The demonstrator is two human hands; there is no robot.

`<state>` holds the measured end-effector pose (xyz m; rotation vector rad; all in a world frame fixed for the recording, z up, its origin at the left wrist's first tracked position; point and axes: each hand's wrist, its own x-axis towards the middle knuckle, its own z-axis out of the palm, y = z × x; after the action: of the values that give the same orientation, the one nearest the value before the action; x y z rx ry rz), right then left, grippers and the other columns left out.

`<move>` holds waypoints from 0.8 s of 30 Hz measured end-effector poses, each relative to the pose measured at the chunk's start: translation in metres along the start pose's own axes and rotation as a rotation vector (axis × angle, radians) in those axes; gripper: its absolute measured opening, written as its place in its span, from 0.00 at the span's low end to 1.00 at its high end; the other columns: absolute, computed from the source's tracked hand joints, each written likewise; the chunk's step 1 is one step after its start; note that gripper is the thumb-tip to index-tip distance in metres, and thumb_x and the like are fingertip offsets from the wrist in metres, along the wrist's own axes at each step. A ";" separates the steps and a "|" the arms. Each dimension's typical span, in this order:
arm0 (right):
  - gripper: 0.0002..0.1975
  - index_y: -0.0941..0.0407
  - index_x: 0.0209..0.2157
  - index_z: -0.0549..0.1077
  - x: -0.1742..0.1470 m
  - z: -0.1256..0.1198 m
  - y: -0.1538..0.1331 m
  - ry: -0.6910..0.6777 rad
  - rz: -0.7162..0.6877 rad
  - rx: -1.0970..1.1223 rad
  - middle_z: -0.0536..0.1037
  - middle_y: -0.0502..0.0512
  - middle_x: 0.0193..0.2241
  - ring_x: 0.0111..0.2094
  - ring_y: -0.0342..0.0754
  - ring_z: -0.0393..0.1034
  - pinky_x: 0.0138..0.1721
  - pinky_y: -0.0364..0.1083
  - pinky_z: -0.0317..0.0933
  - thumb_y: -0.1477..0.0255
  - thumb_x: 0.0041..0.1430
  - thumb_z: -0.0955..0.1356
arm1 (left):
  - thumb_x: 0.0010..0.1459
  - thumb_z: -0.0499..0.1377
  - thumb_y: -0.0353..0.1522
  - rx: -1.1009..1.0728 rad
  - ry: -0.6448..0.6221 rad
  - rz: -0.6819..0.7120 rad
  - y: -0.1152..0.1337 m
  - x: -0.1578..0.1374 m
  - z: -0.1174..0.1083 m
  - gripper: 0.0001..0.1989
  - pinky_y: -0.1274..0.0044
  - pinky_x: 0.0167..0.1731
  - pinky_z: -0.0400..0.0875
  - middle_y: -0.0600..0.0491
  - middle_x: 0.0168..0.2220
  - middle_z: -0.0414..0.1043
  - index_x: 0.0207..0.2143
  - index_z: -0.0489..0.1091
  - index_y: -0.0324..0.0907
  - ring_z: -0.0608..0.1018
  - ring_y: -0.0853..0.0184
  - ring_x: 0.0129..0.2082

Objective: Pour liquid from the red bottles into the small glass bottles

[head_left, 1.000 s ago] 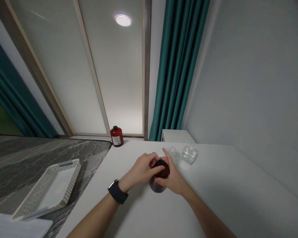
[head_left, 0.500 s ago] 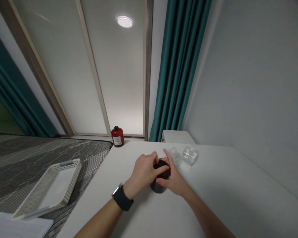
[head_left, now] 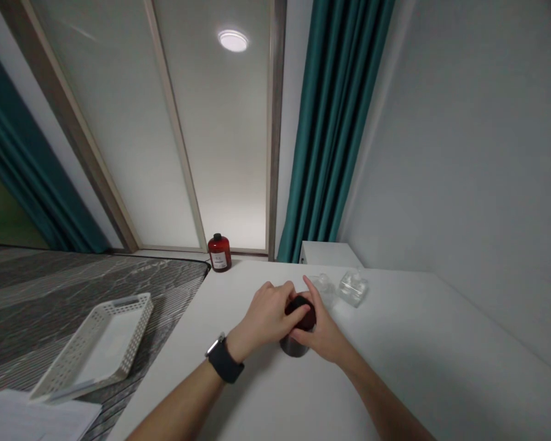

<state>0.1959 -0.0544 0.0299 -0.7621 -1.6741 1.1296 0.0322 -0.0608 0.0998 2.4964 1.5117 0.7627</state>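
On the white table stands a dark cylindrical container (head_left: 294,347), with a rounded, very dark reddish piece (head_left: 307,318) at its top. My left hand (head_left: 267,312), wearing a black-banded watch (head_left: 224,360) on its wrist, closes over the top from the left, thumb pressed on the dark piece. From the right, my right hand (head_left: 325,335) curls round the container, thumb in front and index finger pointing up. Fingers hide much of the container, so I cannot tell whether the top piece is attached. Just behind lie a clear plastic piece (head_left: 324,288) and a clear block-shaped item (head_left: 353,288).
A red bottle with a black cap (head_left: 219,253) stands at the table's (head_left: 257,398) far left corner. Left of the table, a white perforated basket (head_left: 135,340) and papers (head_left: 37,419) rest on a grey patterned surface. A white box (head_left: 330,252) sits beyond the far edge.
The view has shifted slightly. My left wrist has swung a little left and down, while both hands keep their hold at the dark container.
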 end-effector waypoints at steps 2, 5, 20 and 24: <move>0.54 0.49 0.69 0.43 0.000 -0.001 0.001 -0.010 -0.004 0.024 0.71 0.56 0.49 0.49 0.53 0.71 0.55 0.57 0.65 0.72 0.48 0.75 | 0.62 0.60 0.42 0.057 0.024 -0.033 0.002 -0.001 0.003 0.12 0.72 0.33 0.62 0.54 0.26 0.74 0.32 0.67 0.43 0.76 0.61 0.27; 0.55 0.48 0.70 0.41 0.000 -0.003 0.002 -0.046 0.011 0.034 0.71 0.57 0.51 0.48 0.52 0.72 0.53 0.57 0.66 0.73 0.48 0.75 | 0.61 0.60 0.45 0.138 0.058 -0.036 0.006 0.000 0.007 0.16 0.71 0.36 0.62 0.53 0.27 0.75 0.31 0.67 0.43 0.78 0.60 0.28; 0.55 0.48 0.70 0.42 -0.001 -0.003 -0.003 -0.042 0.095 -0.004 0.70 0.56 0.52 0.48 0.53 0.72 0.56 0.58 0.64 0.78 0.46 0.74 | 0.66 0.57 0.42 0.083 -0.024 0.067 0.002 0.004 0.002 0.13 0.73 0.31 0.60 0.53 0.28 0.74 0.33 0.65 0.43 0.75 0.59 0.30; 0.55 0.48 0.70 0.42 0.000 -0.004 -0.001 -0.057 0.076 -0.029 0.70 0.57 0.52 0.50 0.54 0.71 0.58 0.60 0.60 0.77 0.46 0.74 | 0.66 0.57 0.40 0.052 -0.055 0.103 -0.003 0.004 0.000 0.11 0.74 0.29 0.57 0.54 0.27 0.72 0.33 0.65 0.44 0.74 0.60 0.29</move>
<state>0.2000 -0.0533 0.0316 -0.8242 -1.7242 1.1918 0.0308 -0.0559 0.1000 2.6279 1.4128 0.6716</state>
